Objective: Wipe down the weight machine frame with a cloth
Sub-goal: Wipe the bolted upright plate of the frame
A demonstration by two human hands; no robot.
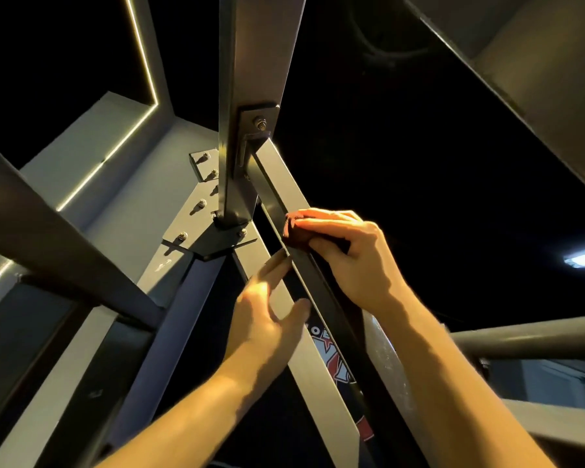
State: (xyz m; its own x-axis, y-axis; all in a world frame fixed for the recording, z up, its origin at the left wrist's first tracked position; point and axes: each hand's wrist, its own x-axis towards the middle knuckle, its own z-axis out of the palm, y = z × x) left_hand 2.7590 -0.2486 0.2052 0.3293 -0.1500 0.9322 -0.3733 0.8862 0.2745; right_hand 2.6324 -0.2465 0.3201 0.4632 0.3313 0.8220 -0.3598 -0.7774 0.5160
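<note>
Looking up from below, the right hand holds a small dark red cloth bunched under its fingers, pressed against the slanted bar of the weight machine frame just below the bolted bracket. The fingers lie close together over the wad with the thumb curled beneath, so the bar sits pinched between them; my guess is that this lets the cloth hug the bar's face and edge in one pass. The left hand rests lower on a neighbouring slanted bar, fingers loosely spread and straight, thumb out, holding nothing; it seems placed there to steady the reach overhead. The bar below the cloth, with its sticker, looks like the stretch left to wipe.
</note>
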